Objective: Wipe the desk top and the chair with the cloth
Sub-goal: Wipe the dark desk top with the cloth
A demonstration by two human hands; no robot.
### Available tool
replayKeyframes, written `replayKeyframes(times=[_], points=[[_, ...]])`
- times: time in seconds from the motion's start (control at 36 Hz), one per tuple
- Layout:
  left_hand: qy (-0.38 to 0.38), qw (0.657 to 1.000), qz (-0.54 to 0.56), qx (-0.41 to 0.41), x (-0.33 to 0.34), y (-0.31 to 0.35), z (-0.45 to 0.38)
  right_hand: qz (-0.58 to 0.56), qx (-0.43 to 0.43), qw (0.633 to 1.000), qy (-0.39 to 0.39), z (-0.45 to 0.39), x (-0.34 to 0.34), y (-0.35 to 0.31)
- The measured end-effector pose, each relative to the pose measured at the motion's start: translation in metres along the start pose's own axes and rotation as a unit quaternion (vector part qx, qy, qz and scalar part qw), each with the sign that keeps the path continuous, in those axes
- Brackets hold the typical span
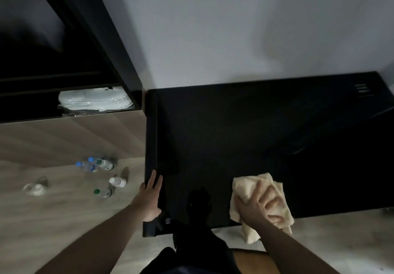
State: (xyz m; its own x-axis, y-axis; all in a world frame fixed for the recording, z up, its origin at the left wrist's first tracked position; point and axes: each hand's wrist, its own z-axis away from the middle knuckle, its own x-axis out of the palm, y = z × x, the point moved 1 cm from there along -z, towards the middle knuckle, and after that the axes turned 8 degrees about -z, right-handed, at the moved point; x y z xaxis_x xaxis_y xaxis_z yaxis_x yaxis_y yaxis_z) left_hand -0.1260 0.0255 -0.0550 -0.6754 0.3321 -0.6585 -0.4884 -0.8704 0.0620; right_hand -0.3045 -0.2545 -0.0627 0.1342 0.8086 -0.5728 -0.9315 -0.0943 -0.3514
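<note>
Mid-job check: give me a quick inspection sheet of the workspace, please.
Surface: black glossy desk top, bare apart from the cloth.
Job's things: cream cloth at the near edge, one end hanging over; chair not seen.
Clutter: bottles standing on the wood floor.
Hands: left hand flat on the desk's left edge; right hand pressing on the cloth, fingers spread.
Cables: nothing seen.
Surroundings: white wall; dark shelf unit holding white bagged items.
</note>
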Motion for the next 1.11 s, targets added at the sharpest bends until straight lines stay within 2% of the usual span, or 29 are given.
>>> replayKeyframes(times=[0.17,0.5,0.81,0.92,1.11], points=[[0.006,1.0,0.017,0.003,0.012,0.002,-0.004,0.007,-0.003,1.0,-0.007,-0.015,-0.001,-0.001],[0.031,0.996,0.048,0.063,0.01,-0.029,-0.002,-0.008,0.0,0.999,0.044,0.003,0.012,-0.017],[0.02,0.984,0.02,0.176,0.006,-0.091,0.004,-0.008,0.003,0.998,0.068,0.083,0.129,-0.072],[0.022,0.983,0.002,0.185,0.0,-0.115,0.009,0.015,0.001,0.999,0.047,0.105,0.179,-0.092],[0.032,0.987,-0.053,0.15,-0.009,-0.136,0.0,0.048,-0.024,0.998,0.013,0.136,0.248,-0.116]])
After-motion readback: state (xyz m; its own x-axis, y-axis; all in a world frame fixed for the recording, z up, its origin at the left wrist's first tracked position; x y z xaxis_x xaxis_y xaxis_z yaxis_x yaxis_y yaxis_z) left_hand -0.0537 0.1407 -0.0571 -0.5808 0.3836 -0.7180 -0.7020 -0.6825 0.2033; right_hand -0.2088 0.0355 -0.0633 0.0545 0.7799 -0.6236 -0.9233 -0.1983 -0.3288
